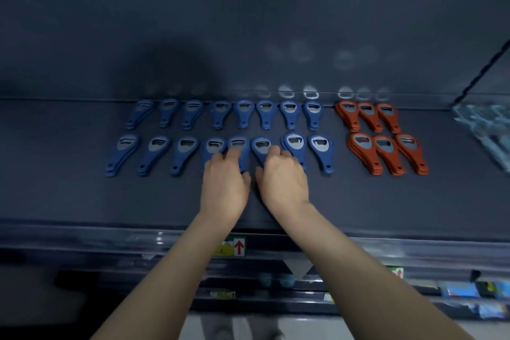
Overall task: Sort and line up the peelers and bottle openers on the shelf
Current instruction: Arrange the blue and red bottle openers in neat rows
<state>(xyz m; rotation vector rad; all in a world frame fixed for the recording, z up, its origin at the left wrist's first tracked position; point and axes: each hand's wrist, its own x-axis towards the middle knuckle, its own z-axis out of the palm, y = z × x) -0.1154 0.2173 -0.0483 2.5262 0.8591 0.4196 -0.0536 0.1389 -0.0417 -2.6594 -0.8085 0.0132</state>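
1. Shelf (69,196): dark, flat, carries all stock.
2. Blue bottle openers (244,114): 2 rows x 8, heads away from the person. Back row lies beyond the fingers; front row runs under the fingertips and off to both sides.
3. Left hand (225,185), right hand (285,182): side by side, thumbs nearly touching. Left fingers (233,153) bent onto the 4th–5th front-row openers, right fingers (274,150) onto the 6th–7th. Grasping or just resting: cannot tell, either hand.
4. Red bottle openers (383,146): 2 rows x 3, stacked, well right of right fingers.
5. Pale-blue items (485,130): far right, blurred.
6. Label (234,247): red arrow, shelf front edge, nearer the person than the fingers.
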